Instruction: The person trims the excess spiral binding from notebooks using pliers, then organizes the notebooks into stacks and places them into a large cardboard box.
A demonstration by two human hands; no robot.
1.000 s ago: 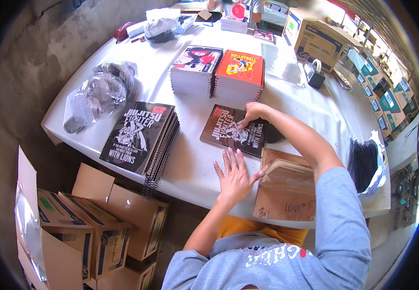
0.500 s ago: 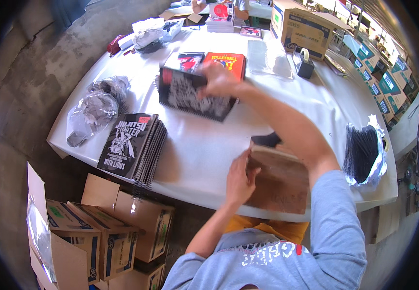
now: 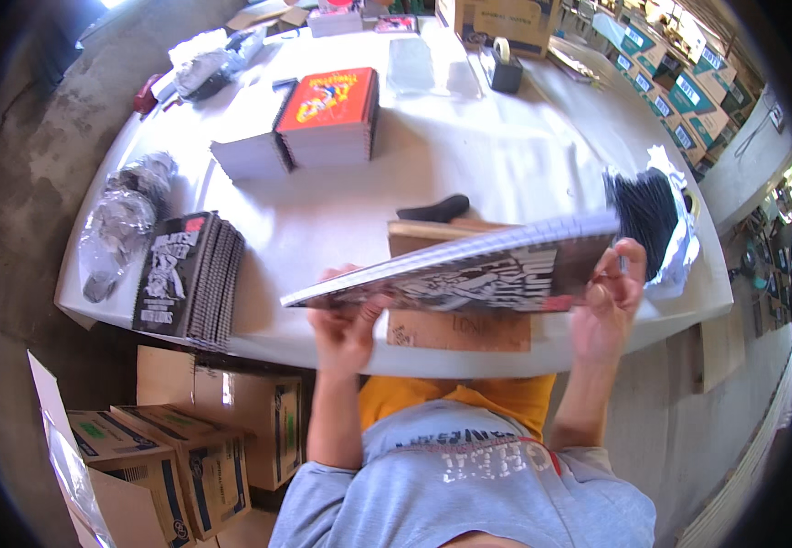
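A dark-covered notebook (image 3: 469, 279) is held level between my two hands near the front edge of the table, its white page edges upward and its printed cover tilted toward me. My left hand (image 3: 346, 329) grips its left end, thumb on the cover. My right hand (image 3: 606, 297) pinches the right end. Beneath and behind the notebook is a wooden block (image 3: 460, 331), partly hidden by it. A black handle-like piece (image 3: 434, 210) lies behind the block.
Left on the white table (image 3: 524, 164) is a stack of black spiral notebooks (image 3: 181, 279) beside crumpled plastic (image 3: 126, 219). Orange-topped notebooks (image 3: 327, 105) stand farther back. To the right are bundled black coils (image 3: 638, 219) and a tape dispenser (image 3: 503, 68). Cardboard boxes (image 3: 218, 466) sit below left.
My right hand has brought the notebook from mid-table back toward me. My left hand has left the wooden block and now holds the notebook's other end. The view has shifted.
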